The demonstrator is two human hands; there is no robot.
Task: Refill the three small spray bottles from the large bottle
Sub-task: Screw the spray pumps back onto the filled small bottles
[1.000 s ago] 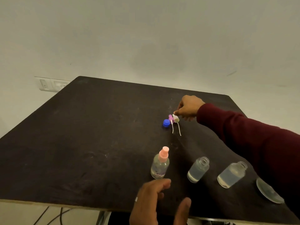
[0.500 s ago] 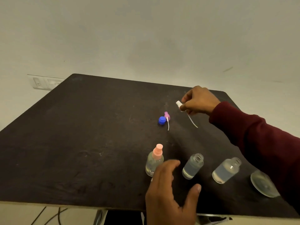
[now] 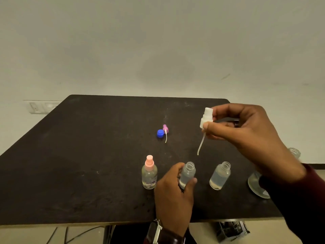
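Middle open bottle (image 3: 187, 175) upright on table (image 3: 88, 155), gripped by left hand (image 3: 173, 194). Right hand (image 3: 246, 131) pinches white spray head (image 3: 206, 118) above and right of bottle's mouth, dip tube (image 3: 201, 144) hanging down-left toward it. Likely next: tube into neck.

capped bottle (image 3: 149, 175) upright | two open bottles (image 3: 187, 175) (image 3: 220, 176) part-filled | large bottle (image 3: 257, 184) right

A dark maroon sleeve (image 3: 299, 199) on the right arm, a silver-cased wristwatch (image 3: 155, 231) on the left wrist.
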